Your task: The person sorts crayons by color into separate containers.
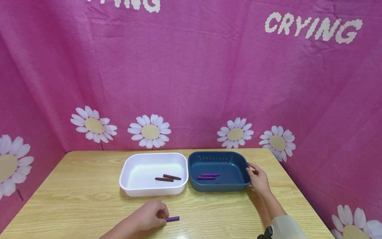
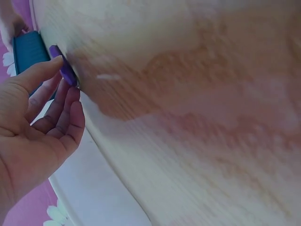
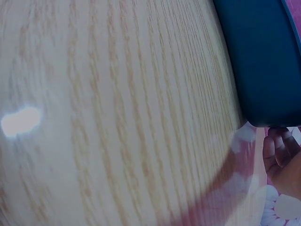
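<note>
My left hand (image 1: 150, 214) is low over the front of the table, pinching a purple crayon (image 1: 173, 219) between thumb and fingertips. The left wrist view shows that crayon (image 2: 66, 68) at the fingertips, close to the tabletop. My right hand (image 1: 259, 178) grips the right end of a dark blue tray (image 1: 221, 188); in the right wrist view its curled fingers (image 3: 281, 148) are against the tray's end. Inside the blue tray lie purple crayons (image 1: 210, 175), one only partly visible behind the front wall. A white tray (image 1: 153, 192) beside it holds two dark brown crayons (image 1: 164, 179).
The two trays stand side by side, touching or nearly so, toward the back of the wooden table (image 1: 86, 196). Behind and at both sides hangs a pink cloth (image 1: 191, 83) with daisies and white lettering.
</note>
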Action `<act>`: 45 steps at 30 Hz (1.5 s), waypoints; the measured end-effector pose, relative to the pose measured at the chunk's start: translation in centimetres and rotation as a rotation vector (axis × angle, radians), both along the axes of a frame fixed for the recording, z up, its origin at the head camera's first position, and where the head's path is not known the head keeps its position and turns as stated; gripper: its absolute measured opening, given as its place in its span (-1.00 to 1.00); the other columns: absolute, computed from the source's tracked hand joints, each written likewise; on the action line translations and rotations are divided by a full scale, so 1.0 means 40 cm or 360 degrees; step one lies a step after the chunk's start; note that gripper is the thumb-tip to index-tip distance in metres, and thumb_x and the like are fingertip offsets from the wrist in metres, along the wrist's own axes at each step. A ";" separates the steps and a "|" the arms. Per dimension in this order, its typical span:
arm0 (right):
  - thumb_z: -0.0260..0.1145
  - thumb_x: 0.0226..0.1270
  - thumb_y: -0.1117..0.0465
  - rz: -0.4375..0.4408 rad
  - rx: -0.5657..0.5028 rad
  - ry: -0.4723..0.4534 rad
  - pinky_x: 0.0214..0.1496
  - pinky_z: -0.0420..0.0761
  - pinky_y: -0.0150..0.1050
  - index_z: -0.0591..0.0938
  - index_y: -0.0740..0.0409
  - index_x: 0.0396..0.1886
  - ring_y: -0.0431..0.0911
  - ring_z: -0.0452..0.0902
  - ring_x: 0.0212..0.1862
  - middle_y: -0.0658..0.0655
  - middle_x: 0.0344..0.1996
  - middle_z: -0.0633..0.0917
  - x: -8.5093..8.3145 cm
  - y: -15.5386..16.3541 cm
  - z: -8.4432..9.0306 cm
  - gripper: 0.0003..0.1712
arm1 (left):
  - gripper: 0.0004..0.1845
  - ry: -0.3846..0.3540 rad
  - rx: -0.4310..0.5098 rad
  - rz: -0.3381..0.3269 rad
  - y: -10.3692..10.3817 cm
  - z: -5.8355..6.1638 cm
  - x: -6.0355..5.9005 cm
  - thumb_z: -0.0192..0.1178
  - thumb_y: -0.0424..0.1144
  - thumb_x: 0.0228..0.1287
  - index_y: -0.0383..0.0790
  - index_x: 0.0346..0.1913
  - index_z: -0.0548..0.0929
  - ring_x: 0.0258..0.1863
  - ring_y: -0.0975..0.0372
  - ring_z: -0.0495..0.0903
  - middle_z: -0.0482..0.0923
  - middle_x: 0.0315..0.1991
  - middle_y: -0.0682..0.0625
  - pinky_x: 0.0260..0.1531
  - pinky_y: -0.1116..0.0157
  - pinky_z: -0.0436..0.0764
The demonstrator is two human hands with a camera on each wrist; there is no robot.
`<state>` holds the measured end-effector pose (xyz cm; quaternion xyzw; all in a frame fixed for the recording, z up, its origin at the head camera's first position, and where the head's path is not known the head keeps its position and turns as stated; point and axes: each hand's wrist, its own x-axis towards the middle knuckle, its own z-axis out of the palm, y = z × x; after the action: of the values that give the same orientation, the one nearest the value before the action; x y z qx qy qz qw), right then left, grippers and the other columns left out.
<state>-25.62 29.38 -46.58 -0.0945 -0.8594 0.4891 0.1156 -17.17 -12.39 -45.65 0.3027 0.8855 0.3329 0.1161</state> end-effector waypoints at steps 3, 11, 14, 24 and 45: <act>0.08 0.42 0.15 -0.0005 0.0006 -0.0001 -0.45 0.53 -0.44 0.44 0.24 0.24 -0.24 0.53 -0.42 0.44 -0.14 0.61 -0.001 -0.002 0.000 -0.54 | -0.92 0.0032 -0.0026 -0.0001 0.001 -0.008 0.002 0.36 -0.33 -0.03 -0.15 -0.46 0.65 -0.49 0.49 0.32 0.44 -0.53 0.19 -0.44 0.48 0.38; 0.08 0.41 0.17 0.0004 -0.0014 -0.0003 -0.45 0.53 -0.44 0.43 0.25 0.24 -0.22 0.55 -0.41 0.46 -0.14 0.61 -0.002 -0.002 0.000 -0.54 | -0.93 0.0016 -0.0070 0.0032 0.005 -0.010 0.007 0.36 -0.34 -0.01 -0.18 -0.47 0.65 -0.50 0.47 0.34 0.45 -0.54 0.17 -0.45 0.46 0.39; 0.08 0.42 0.17 0.0001 -0.0020 -0.0003 -0.46 0.54 -0.44 0.43 0.25 0.24 -0.19 0.57 -0.40 0.46 -0.13 0.61 0.000 -0.001 0.000 -0.54 | -0.93 0.0057 -0.0117 0.0022 0.009 -0.006 0.008 0.35 -0.34 -0.01 -0.17 -0.49 0.65 -0.51 0.47 0.32 0.44 -0.55 0.19 -0.45 0.46 0.38; 0.08 0.42 0.16 0.0002 -0.0012 -0.0013 -0.47 0.54 -0.43 0.43 0.25 0.25 -0.20 0.57 -0.41 0.47 -0.12 0.60 0.000 0.001 -0.001 -0.53 | -0.95 0.0085 -0.0110 -0.0017 0.023 0.012 -0.004 0.32 -0.35 0.01 -0.20 -0.46 0.63 -0.49 0.47 0.38 0.48 -0.52 0.17 -0.43 0.46 0.45; 0.08 0.42 0.17 -0.0005 0.0013 -0.0001 -0.47 0.53 -0.44 0.44 0.25 0.24 -0.22 0.54 -0.41 0.47 -0.11 0.60 0.000 -0.002 0.000 -0.54 | -0.97 0.0327 -0.0055 -0.0019 0.109 0.106 -0.089 0.30 -0.38 0.03 -0.25 -0.42 0.68 -0.49 0.40 0.47 0.59 -0.54 0.07 -0.42 0.46 0.47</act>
<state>-25.60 29.29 -46.58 -0.0955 -0.8612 0.4854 0.1165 -20.71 -8.05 -41.41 0.3384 0.8965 0.2840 0.0319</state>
